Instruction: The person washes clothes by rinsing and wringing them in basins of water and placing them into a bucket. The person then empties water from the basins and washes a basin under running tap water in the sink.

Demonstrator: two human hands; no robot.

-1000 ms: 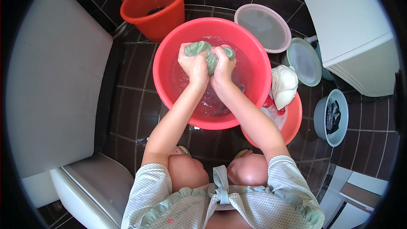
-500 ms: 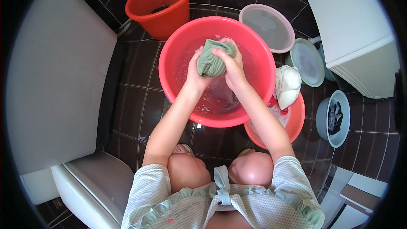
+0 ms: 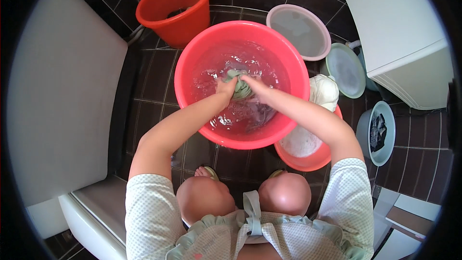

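Both my hands are over the large pink-red basin point(image 3: 197, 55), which holds water. My left hand point(image 3: 226, 86) and my right hand point(image 3: 256, 88) grip a bunched sage-green cloth point(image 3: 241, 91) from either side, low at the water. The surface ripples and splashes around it, and part of the cloth and of my right fingers is hard to see in the water. Below the cloth, a darker purplish fabric point(image 3: 261, 115) lies under the water. Beneath my right forearm stands a smaller orange-red basin point(image 3: 299, 167) with suds, and a white cup-shaped garment point(image 3: 325, 91) rests at its far rim.
A red bucket point(image 3: 187, 29) stands far left. Beyond the basin on the right are a pink-rimmed tub of cloudy water point(image 3: 293, 26) and a pale green tub point(image 3: 344, 70). A light-blue tub point(image 3: 365, 132) holds dark clothes. White furniture point(image 3: 394, 24) bounds the right; a pale panel point(image 3: 67, 96) the left.
Both hands have lowered the green cloth from above the basin down to the water and slightly toward me. My elbows have spread outward, and splashes have appeared.
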